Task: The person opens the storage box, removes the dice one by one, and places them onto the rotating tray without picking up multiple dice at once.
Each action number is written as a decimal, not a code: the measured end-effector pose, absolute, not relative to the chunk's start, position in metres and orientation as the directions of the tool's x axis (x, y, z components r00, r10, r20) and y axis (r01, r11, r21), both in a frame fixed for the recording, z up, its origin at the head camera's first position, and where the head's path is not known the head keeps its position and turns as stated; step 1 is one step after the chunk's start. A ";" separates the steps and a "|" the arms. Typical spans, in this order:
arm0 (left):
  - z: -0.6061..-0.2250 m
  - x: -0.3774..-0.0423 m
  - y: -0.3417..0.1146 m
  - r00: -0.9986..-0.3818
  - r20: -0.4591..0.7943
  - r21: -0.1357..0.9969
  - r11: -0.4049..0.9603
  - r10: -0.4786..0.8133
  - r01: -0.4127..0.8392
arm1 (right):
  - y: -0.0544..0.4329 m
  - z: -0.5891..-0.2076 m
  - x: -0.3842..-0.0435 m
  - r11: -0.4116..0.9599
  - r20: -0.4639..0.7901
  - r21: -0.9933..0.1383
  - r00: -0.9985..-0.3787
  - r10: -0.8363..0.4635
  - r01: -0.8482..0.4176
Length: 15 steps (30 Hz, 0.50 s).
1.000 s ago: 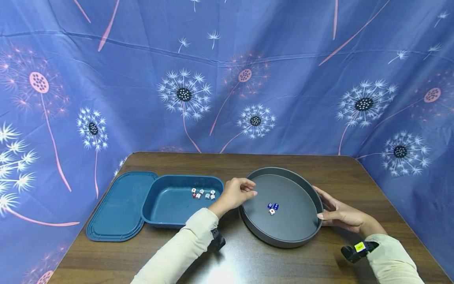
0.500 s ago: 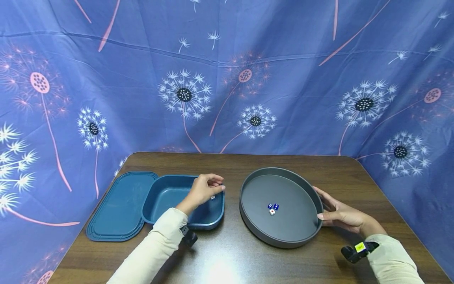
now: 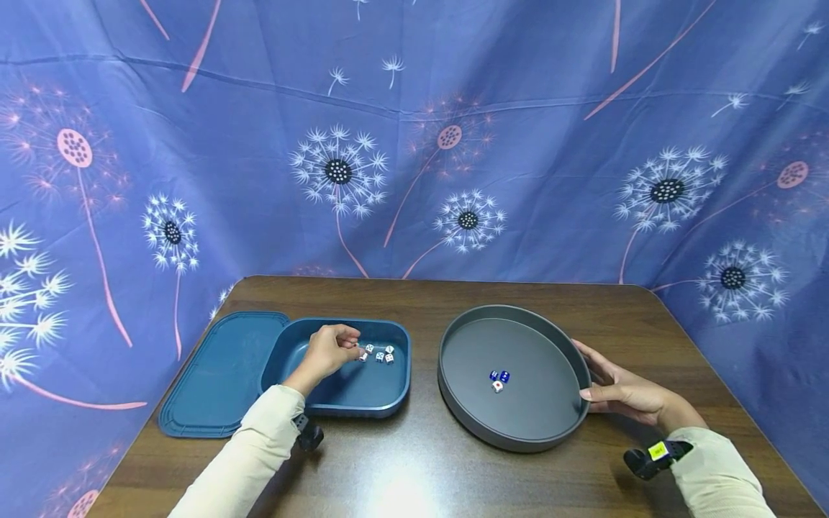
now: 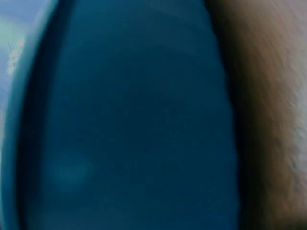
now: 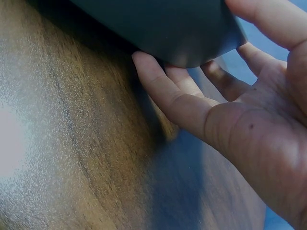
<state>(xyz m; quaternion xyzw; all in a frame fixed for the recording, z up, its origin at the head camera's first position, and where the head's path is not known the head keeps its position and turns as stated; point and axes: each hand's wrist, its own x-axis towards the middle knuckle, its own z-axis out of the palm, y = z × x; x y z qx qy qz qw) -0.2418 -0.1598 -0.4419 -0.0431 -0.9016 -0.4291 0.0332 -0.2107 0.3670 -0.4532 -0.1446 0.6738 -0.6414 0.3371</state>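
Note:
My left hand (image 3: pixel 327 352) is over the blue rectangular container (image 3: pixel 311 399), its thumb and fingertips at the leftmost of several small dice (image 3: pixel 379 357). Those fingertips partly cover the dice there, so I cannot tell whether they pinch one. At the right, my right hand (image 3: pixel 624 392) grips the side of a round dark grey pan (image 3: pixel 518 424), its thumb on the rim. The right wrist view shows fingers (image 5: pixel 158 86) against the pan's outer side and underside. Inside the pan lie two blue dice (image 3: pixel 504 376) and one white die (image 3: pixel 497 386). The left wrist view holds mostly blurred blue container wall (image 4: pixel 139 120).
A flat blue lid (image 3: pixel 216 374) lies left of the container, touching or overlapped by its edge. The wooden table (image 3: pixel 427 475) ends at a blue dandelion-print cloth (image 3: pixel 401 158) behind. A strip of tabletop separates the container from the pan.
My left hand has moved left from the pan's near rim to the left end of the dice in the container. My right hand and the pan have stayed put.

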 end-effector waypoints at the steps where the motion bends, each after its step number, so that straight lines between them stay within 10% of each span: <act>1: -0.443 -0.242 -0.161 -0.994 0.096 0.765 0.636 0.045 0.103 | 0.367 -0.453 -0.210 0.134 -0.270 -0.962 -0.731 -0.626 0.239; 15: -0.459 -0.245 -0.169 -0.999 0.036 0.702 0.712 -0.023 0.008 | 0.366 -0.453 -0.211 0.143 -0.287 -0.957 -0.740 -0.608 0.253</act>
